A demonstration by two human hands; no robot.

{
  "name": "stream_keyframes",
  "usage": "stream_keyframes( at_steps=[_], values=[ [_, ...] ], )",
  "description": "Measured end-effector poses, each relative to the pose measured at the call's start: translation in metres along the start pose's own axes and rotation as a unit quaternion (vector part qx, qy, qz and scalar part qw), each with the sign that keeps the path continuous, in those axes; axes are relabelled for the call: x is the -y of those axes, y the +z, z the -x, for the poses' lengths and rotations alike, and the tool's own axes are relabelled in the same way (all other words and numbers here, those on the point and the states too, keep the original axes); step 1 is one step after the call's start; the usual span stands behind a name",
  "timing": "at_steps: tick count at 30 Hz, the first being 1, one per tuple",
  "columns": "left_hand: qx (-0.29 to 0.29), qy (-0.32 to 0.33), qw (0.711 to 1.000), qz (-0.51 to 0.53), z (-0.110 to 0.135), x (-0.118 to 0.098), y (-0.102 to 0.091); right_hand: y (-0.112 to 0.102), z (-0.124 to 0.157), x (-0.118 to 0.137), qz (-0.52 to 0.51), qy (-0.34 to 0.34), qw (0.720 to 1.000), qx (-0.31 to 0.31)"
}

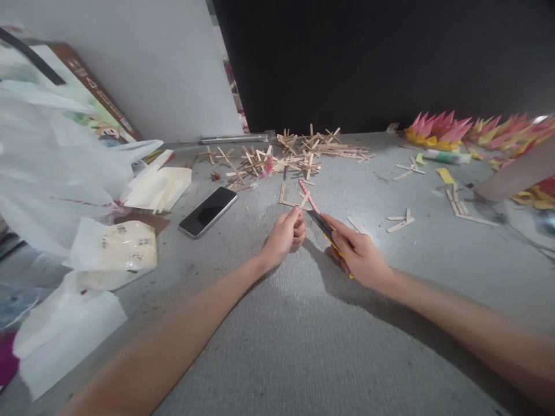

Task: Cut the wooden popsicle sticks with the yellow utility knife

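Observation:
My left hand [286, 232] is closed, pinching a small flat wooden craft stick [304, 200] that points up and away. Just to its right, my right hand [359, 252] is wrapped round a black and yellow utility knife [321, 223]. A narrow pinkish-red strip [309, 196] extends from the front end of the knife, close to the held stick. Behind the hands, wooden sticks joined at a corner [282, 195] lie on the grey table [277, 341]. One loose stick [354, 224] rests beyond my right hand.
A pile of wooden sticks [312, 151] spreads along the back. Left are a phone [208, 212], a paper tray [173, 184], a wrapped packet [130, 245] and a white plastic bag [52, 173]. Joined sticks [401, 221], a glue tube [446, 156] and pink-yellow paper flowers [437, 130] lie right.

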State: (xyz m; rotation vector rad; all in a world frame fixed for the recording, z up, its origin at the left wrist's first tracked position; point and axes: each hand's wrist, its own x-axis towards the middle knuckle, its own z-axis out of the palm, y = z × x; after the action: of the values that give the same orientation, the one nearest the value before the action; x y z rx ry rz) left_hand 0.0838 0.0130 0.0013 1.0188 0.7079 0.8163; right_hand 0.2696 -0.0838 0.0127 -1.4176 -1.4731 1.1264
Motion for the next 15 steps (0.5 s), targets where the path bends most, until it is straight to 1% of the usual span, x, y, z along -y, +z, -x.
stream_keyframes(
  at_steps=[3, 6, 12, 15],
  values=[
    [0.016, -0.001, 1.000, 0.000, -0.0012, 0.0003, -0.0022, 0.0016, 0.0001, -0.0001, -0.040, 0.010, 0.999, 0.005],
    [0.031, 0.003, 0.999, -0.019, -0.0014, 0.0017, -0.0026, 0.0017, 0.0001, -0.0018, -0.054, 0.003, 0.998, 0.014],
    [0.029, 0.001, 0.998, -0.052, 0.0026, -0.0003, 0.0019, 0.0026, -0.0006, -0.0020, -0.059, 0.006, 0.998, 0.009],
    [0.024, 0.000, 0.998, -0.065, 0.0058, -0.0034, 0.0043, 0.0027, -0.0010, -0.0018, -0.041, 0.006, 0.999, 0.009]
  ],
)
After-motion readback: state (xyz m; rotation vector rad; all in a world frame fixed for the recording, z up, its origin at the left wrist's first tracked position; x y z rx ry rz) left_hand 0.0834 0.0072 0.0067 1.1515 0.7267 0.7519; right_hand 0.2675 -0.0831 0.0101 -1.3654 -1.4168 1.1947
